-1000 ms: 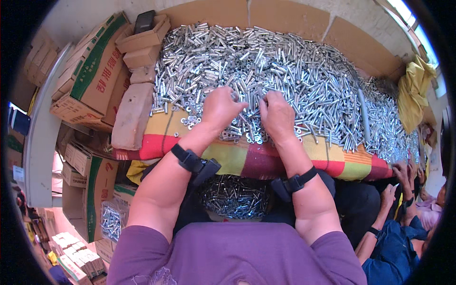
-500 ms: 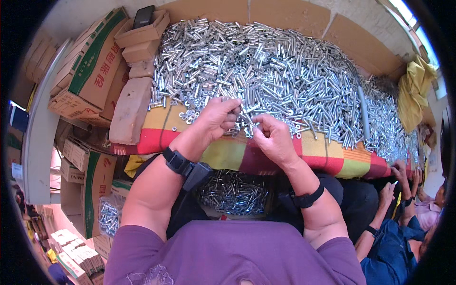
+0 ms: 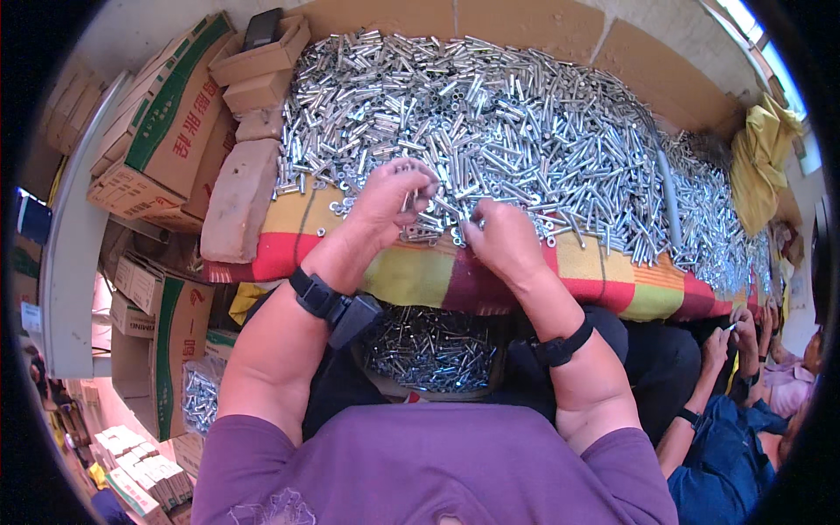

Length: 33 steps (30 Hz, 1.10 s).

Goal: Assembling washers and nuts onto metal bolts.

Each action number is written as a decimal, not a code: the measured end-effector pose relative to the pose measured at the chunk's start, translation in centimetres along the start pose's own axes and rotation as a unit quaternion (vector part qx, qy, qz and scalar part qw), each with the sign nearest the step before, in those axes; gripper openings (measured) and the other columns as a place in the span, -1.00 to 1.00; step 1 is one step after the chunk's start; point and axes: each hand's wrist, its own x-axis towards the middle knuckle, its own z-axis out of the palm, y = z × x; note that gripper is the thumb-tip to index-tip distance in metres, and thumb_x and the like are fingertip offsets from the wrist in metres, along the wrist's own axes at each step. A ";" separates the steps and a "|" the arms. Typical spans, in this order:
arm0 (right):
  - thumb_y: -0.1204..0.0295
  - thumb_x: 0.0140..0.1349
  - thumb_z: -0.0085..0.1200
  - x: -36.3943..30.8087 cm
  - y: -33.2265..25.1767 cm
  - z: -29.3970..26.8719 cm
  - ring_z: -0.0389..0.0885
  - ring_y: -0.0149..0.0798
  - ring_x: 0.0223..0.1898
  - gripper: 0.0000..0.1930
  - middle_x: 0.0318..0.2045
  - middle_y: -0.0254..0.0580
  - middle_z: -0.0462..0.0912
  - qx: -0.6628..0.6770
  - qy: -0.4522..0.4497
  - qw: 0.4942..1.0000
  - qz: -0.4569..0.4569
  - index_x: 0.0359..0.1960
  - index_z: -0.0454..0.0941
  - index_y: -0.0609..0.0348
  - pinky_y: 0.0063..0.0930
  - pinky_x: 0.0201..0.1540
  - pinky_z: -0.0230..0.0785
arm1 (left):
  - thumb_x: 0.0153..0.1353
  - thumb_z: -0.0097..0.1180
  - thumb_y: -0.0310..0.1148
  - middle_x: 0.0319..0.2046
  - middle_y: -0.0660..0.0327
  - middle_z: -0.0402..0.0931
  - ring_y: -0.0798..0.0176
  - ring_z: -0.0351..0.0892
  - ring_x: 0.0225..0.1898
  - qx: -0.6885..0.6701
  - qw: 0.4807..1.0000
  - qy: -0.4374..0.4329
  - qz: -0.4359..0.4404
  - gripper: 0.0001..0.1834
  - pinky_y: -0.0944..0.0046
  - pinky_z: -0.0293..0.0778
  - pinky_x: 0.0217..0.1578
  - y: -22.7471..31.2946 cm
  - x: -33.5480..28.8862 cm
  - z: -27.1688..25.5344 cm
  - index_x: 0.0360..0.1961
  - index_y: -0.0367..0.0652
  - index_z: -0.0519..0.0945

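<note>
A wide heap of shiny metal bolts and sleeves [image 3: 525,149] spreads over a checked cloth [image 3: 411,282] in front of me. At the heap's near edge my left hand [image 3: 395,199] is curled, thumb and fingers bent toward each other; what lies in them is too small to make out. Just to its right, my right hand [image 3: 503,241] is closed in a pinch, palm down, on a slim metal bolt [image 3: 463,219] that points toward the heap. Its fingertips are partly hidden. Loose nuts and washers [image 3: 339,208] lie near the left hand.
A tub of bolts [image 3: 429,354] stands below the cloth's edge. Bricks [image 3: 238,201] and cardboard boxes [image 3: 166,131] line the left side. A grey tube [image 3: 669,201] lies on the heap. At the lower right sits a co-worker in blue [image 3: 722,455], hands raised.
My hands have drawn apart: the left moved slightly up and left, away from the bolt that lay between them. My right hand has turned more palm down.
</note>
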 end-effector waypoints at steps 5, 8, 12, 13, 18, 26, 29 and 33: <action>0.35 0.06 0.11 0.1 -0.2 1.4 0.59 0.21 -0.41 -0.77 -0.51 0.23 0.58 -0.059 -0.039 0.997 0.028 -0.49 0.53 0.33 -0.01 -0.28 0.43 | -0.07 0.24 -0.41 -0.52 0.08 0.48 -0.07 0.54 -0.40 0.613 0.741 0.043 0.271 -0.89 0.04 0.46 -0.31 -1.3 0.5 1.5 -0.45 -0.09 0.62; 0.37 0.05 0.11 0.4 0.7 1.5 0.58 0.20 -0.43 -0.79 -0.53 0.21 0.58 -0.032 -0.019 0.999 0.028 -0.49 0.52 0.33 -0.01 -0.30 0.42 | -0.09 0.26 -0.39 -0.44 0.08 0.50 -0.08 0.54 -0.34 0.701 0.660 0.050 0.265 -0.86 0.05 0.46 -0.32 -1.9 0.7 1.8 -0.43 -0.09 0.63; 0.43 0.03 0.12 0.6 0.6 0.2 0.57 0.18 -0.48 -0.84 -0.55 0.23 0.55 0.086 0.095 0.991 0.040 -0.51 0.48 0.30 -0.07 -0.36 0.43 | -0.03 0.21 -0.42 -0.38 0.07 0.48 -0.10 0.52 -0.32 0.613 0.735 0.100 0.272 -0.90 0.07 0.46 -0.31 -1.8 0.4 1.0 -0.42 -0.06 0.63; 0.51 0.13 0.09 0.5 0.4 -0.3 0.60 -0.05 -0.57 -0.89 -0.57 0.09 0.57 0.124 0.137 0.983 0.008 -0.43 0.43 0.29 -0.27 -0.50 0.44 | 0.06 0.18 -0.41 -0.43 0.13 0.51 0.02 0.54 -0.42 0.603 0.726 0.118 0.308 -0.95 0.11 0.46 -0.33 -2.0 0.4 0.5 -0.44 -0.13 0.62; 0.53 0.36 -0.14 -0.5 -0.1 -1.4 0.57 -0.47 -0.61 -0.94 -0.52 -0.21 0.57 0.413 0.174 0.894 0.014 -0.24 0.33 0.27 -0.69 -0.65 0.36 | 0.21 0.13 -0.36 -0.52 0.27 0.52 0.41 0.38 -0.62 0.331 0.943 0.020 0.040 -0.88 0.34 0.29 -0.60 -1.1 -1.2 1.1 -0.37 -0.18 0.57; 0.52 0.34 -0.10 -1.2 -0.9 -0.8 0.58 -0.42 -0.62 -0.92 -0.52 -0.14 0.58 0.540 0.035 0.840 0.047 -0.30 0.34 0.28 -0.65 -0.65 0.43 | 0.24 0.12 -0.34 -0.56 0.34 0.45 0.56 0.22 -0.70 0.063 0.993 -0.040 -0.096 -0.87 0.54 0.04 -0.74 -1.4 -2.4 2.0 -0.29 -0.16 0.51; 0.44 0.25 0.07 -1.8 -1.9 -0.4 0.58 -0.34 -0.61 -0.85 -0.57 -0.16 0.59 0.475 -0.042 0.874 0.089 -0.43 0.43 0.23 -0.54 -0.61 0.42 | 0.23 0.14 -0.32 -0.57 0.35 0.41 0.57 0.19 -0.71 -0.091 0.988 -0.095 -0.084 -0.86 0.57 -0.03 -0.77 -2.5 -2.0 0.8 -0.33 -0.14 0.49; 0.31 0.13 0.16 -1.7 -1.7 -1.0 0.55 0.05 -0.47 -0.78 -0.52 -0.03 0.58 0.168 -0.029 0.978 -0.122 -0.52 0.52 0.19 -0.25 -0.38 0.43 | 0.25 0.08 -0.32 -0.53 0.29 0.44 0.55 0.24 -0.70 -0.153 0.982 -0.032 -0.105 -0.87 0.59 -0.01 -0.78 -2.2 -1.9 1.2 -0.34 -0.14 0.47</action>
